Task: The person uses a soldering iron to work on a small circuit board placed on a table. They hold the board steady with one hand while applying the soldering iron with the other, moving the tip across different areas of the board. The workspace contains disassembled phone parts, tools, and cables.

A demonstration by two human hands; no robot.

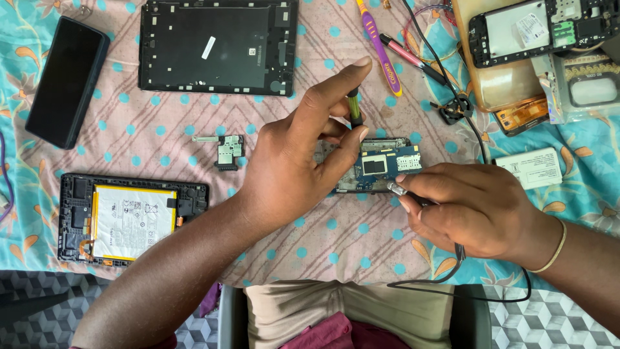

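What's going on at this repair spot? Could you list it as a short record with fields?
Surface: patterned cloth with dots
Left hand: holds a green-handled tool upright over a blue circuit board
Right hand: holds a metal-tipped cable plug at the board's edge
Far left: dark phone
Top: open tablet back shell
Lower left: opened tablet with battery
Right: white battery

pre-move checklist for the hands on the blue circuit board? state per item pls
1. Left hand grips the thin green-handled tool, upright over the board: ok.
2. Right hand holds the cable's metal plug at the edge of the blue circuit board: ok.
3. Plug seated in a port: cannot tell.
4. Board flat on the dotted cloth: ok.
5. Tool tip on the board: cannot tell, fingers hide it.
6. Black cable free of nearby parts: not ok, it crosses the pens and tray.
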